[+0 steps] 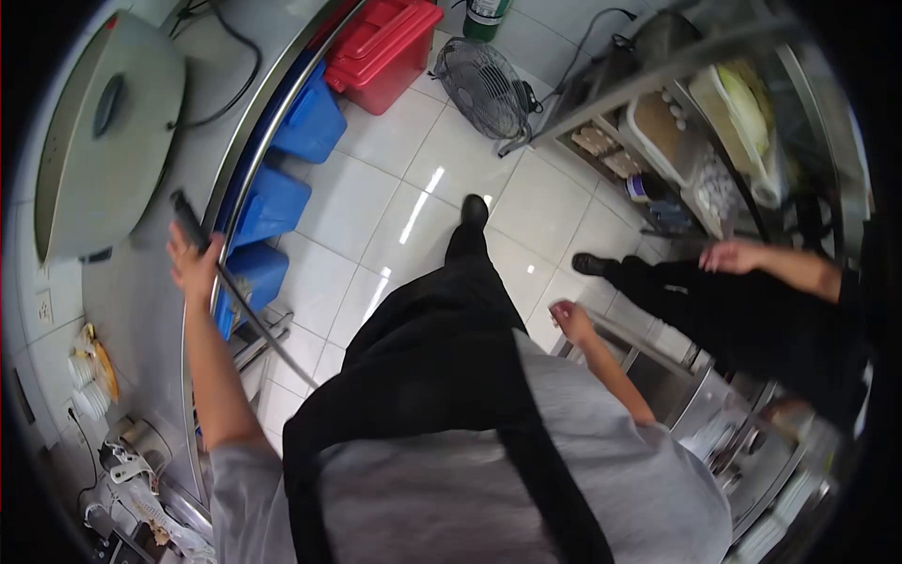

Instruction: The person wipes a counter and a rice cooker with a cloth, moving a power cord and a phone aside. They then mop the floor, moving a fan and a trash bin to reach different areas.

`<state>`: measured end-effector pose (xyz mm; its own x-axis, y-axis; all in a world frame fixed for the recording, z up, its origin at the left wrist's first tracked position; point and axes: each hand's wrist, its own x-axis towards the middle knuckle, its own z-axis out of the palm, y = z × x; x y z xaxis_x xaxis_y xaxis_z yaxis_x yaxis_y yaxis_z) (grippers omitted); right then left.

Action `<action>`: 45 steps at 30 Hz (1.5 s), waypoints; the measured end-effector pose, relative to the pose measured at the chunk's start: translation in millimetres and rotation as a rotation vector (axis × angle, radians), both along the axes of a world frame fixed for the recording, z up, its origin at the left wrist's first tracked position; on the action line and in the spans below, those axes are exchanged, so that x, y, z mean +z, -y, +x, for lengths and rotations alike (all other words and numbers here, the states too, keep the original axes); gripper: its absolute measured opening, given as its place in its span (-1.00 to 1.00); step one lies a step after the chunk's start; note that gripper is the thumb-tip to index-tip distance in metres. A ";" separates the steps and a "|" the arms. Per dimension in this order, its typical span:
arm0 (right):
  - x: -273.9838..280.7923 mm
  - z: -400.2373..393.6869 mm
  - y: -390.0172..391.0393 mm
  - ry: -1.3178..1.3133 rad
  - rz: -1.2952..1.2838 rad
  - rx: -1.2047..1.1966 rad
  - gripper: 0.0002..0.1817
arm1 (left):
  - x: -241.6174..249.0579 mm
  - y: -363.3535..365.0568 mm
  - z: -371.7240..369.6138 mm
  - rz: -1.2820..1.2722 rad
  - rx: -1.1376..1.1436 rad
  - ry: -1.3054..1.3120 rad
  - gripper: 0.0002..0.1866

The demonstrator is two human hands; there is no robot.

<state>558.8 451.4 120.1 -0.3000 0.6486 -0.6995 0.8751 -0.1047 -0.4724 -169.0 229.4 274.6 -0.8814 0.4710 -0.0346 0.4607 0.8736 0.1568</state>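
My left hand (195, 268) is over the edge of the steel counter (141, 310), its thumb hooked round the dark handle of a long thin rod-like tool (252, 305). The grey shaft of that tool slants down past the counter rail toward my black apron (423, 348). On the other side, my right hand (570, 322) hangs low with fingers curled; a dark red patch shows at the fingertips, and I cannot tell what it is. Just beyond it are the steel units by the other person.
A person in black trousers (695, 301) stands at right, one hand (733, 256) held forward. Blue bins (272, 202) and a red bin (385, 56) line the counter. A floor fan (484, 89) stands ahead, beside shelves of food containers (658, 132). A large grey appliance (113, 141) sits on the counter.
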 end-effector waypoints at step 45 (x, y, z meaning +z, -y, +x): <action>-261.4 -464.7 -621.0 -0.199 0.070 0.287 -0.75 | 6.1 -85.8 7.2 -0.062 0.428 0.327 -0.95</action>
<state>94.1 1072.3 -141.3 -0.6027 0.5628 -0.5657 0.7544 0.1709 -0.6338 -161.8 315.2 280.8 -0.9327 0.0604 -0.3556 -0.0028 0.9847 0.1744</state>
